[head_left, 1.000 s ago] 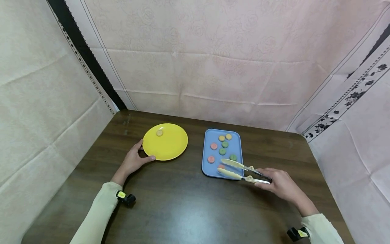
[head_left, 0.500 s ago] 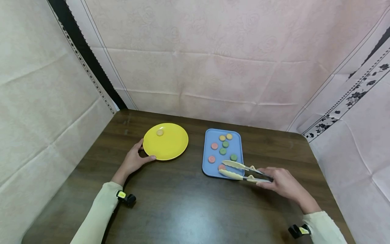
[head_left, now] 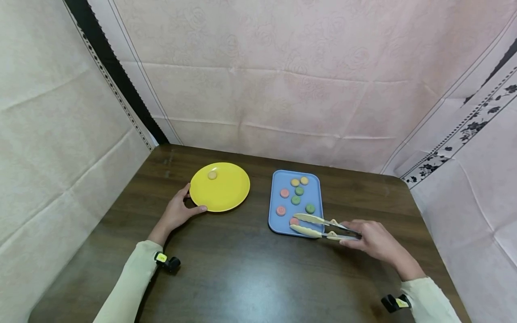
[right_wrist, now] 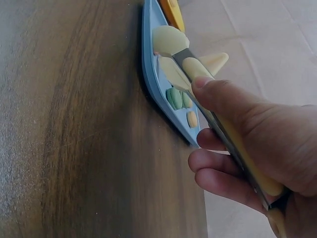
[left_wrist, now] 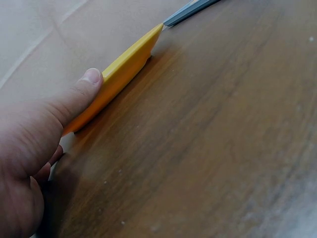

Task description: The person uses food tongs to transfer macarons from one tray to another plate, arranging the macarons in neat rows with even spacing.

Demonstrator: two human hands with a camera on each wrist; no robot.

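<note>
My left hand [head_left: 177, 216] holds the yellow plate [head_left: 226, 193] by its left side, thumb at the near rim and fingers round the left edge; the left wrist view shows the thumb [left_wrist: 81, 96] against the plate's side. One pale yellow macaron [head_left: 212, 175] lies on the plate. My right hand [head_left: 373, 240] grips cream-tipped metal tongs [right_wrist: 233, 144] by the arms. Their two tips stand apart over the near end of a blue tray [head_left: 274, 224]. A pink macaron [head_left: 294, 221] shows between the tips, partly covered by them.
More macarons lie on the tray: two yellow ones [head_left: 304, 181] at the far end, several green ones [head_left: 310, 208] and two more pink ones [head_left: 280, 211]. The brown wooden table [head_left: 242, 269] ends at a pale cloth backdrop [head_left: 262, 89], with cloth at both sides too.
The tongs and right hand have shifted very slightly, the tips settling around the pink macaron. My left hand and the plate stay in place.
</note>
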